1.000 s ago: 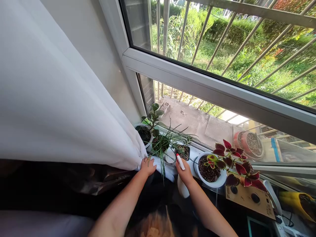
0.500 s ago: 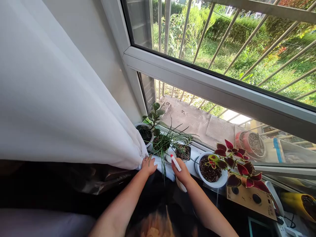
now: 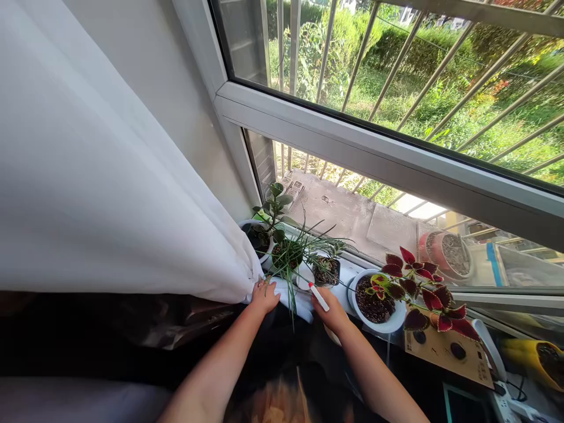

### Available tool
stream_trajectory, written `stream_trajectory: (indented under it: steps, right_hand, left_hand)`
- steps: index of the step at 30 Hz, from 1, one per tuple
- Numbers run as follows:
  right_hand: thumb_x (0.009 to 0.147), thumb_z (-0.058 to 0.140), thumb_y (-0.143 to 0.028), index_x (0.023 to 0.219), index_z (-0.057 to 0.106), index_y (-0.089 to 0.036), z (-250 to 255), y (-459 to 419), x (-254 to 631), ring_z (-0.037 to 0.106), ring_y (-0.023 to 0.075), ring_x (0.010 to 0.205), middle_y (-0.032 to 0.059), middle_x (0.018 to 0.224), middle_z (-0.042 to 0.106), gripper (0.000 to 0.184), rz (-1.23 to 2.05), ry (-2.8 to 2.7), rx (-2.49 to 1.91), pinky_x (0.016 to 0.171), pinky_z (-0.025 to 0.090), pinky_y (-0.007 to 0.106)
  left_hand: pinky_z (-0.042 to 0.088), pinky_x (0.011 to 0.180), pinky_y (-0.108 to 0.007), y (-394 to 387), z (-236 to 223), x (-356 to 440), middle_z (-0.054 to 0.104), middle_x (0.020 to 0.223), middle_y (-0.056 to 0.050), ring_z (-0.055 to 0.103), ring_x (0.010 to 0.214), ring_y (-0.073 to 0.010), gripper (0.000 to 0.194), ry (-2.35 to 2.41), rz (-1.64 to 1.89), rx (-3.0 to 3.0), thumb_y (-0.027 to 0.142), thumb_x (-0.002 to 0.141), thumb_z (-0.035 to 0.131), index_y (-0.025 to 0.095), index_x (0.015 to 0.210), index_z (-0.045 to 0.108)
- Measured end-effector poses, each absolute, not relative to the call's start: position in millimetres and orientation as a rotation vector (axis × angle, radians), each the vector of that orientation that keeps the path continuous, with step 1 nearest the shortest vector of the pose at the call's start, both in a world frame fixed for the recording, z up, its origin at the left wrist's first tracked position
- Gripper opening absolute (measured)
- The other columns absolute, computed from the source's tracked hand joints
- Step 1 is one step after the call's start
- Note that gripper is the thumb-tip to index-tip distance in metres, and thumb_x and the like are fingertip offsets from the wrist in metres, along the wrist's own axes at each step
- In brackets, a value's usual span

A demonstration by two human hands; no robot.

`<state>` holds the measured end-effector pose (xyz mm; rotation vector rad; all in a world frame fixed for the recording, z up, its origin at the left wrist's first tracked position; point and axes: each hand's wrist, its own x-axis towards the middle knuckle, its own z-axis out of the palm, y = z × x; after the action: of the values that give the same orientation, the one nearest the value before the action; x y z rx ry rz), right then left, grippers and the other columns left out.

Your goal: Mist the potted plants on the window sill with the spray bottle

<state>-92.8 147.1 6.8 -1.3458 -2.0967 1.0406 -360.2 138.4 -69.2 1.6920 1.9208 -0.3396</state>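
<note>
Spray bottle (image 3: 320, 298) and right hand (image 3: 332, 311): shifted slightly away from the grass plant (image 3: 288, 258) since half a second ago. Left hand (image 3: 265, 298): place unchanged.

Right hand: closed around the spray bottle; white head and red nozzle tip show above the fingers, body mostly hidden under the hand. Position: near side of the grass plant, toward its right; nozzle tip pointing toward the plant's side.

Left hand: near side of the grass plant, toward its left, beside the curtain (image 3: 176, 223); whether it grips anything cannot be told. Spray bottle well clear of it.

Also by the window: broad-leaved plant (image 3: 284, 200), behind and left of the grass plant; succulent (image 3: 326, 271), just right of it; red plant (image 3: 430, 298), farther right, in a white pot.
</note>
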Motion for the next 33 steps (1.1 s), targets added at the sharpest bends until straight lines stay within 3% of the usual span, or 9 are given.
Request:
stream_trajectory:
  steps: [5, 12, 21, 27, 33]
  right_hand:
    - [0.095, 0.051, -0.029, 0.074, 0.059, -0.021, 0.5, 141.6, -93.9, 0.059, 0.0196, 0.071, 0.0054, 0.075, 0.063, 0.024, 1.049, -2.178, -1.495, 0.066, 0.044, 0.031]
    - [0.096, 0.049, -0.032, 0.092, 0.066, -0.020, 2.6, 146.7, -85.7, 0.063, 0.0238, 0.084, 0.0091, 0.088, 0.068, 0.022, 0.965, -2.084, -1.493, 0.076, 0.048, 0.034]
    - [0.095, 0.049, -0.023, 0.076, 0.059, -0.020, -2.4, 143.9, -84.0, 0.058, 0.0199, 0.073, 0.0064, 0.078, 0.064, 0.022, 0.946, -2.161, -1.689, 0.067, 0.040, 0.030]
    - [0.100, 0.046, -0.034, 0.100, 0.068, -0.019, 6.1, 155.4, -86.5, 0.064, 0.0250, 0.092, 0.0100, 0.097, 0.071, 0.027, 0.961, -2.054, -1.418, 0.084, 0.051, 0.037]
    - [0.098, 0.046, -0.045, 0.082, 0.064, -0.021, 5.1, 155.1, -91.8, 0.062, 0.0238, 0.079, 0.0083, 0.084, 0.068, 0.033, 0.939, -1.905, -1.629, 0.074, 0.049, 0.037]
  left_hand:
    - [0.026, 0.129, -0.049, 140.1, -67.0, -360.1, 0.045, 0.166, -0.014, 0.041, 0.153, -0.0343, 0.062, 1.915, -0.355, 1.687, 0.047, 0.097, 0.051, 0.019, 0.152, 0.060]
    - [0.025, 0.130, -0.050, 140.7, -60.6, -358.4, 0.045, 0.166, -0.014, 0.042, 0.153, -0.0353, 0.062, 1.914, -0.360, 1.679, 0.045, 0.097, 0.052, 0.018, 0.153, 0.059]
    - [0.026, 0.129, -0.051, 139.4, -57.5, -358.7, 0.046, 0.165, -0.015, 0.042, 0.153, -0.0365, 0.061, 1.907, -0.356, 1.689, 0.044, 0.098, 0.053, 0.016, 0.151, 0.059]
    - [0.025, 0.129, -0.051, 140.5, -61.0, -359.2, 0.043, 0.167, -0.016, 0.042, 0.152, -0.0363, 0.061, 1.910, -0.349, 1.679, 0.044, 0.098, 0.053, 0.018, 0.153, 0.059]
    - [0.025, 0.129, -0.050, 140.6, -57.2, -359.0, 0.041, 0.168, -0.015, 0.041, 0.154, -0.0358, 0.063, 1.907, -0.357, 1.680, 0.043, 0.097, 0.053, 0.017, 0.155, 0.056]
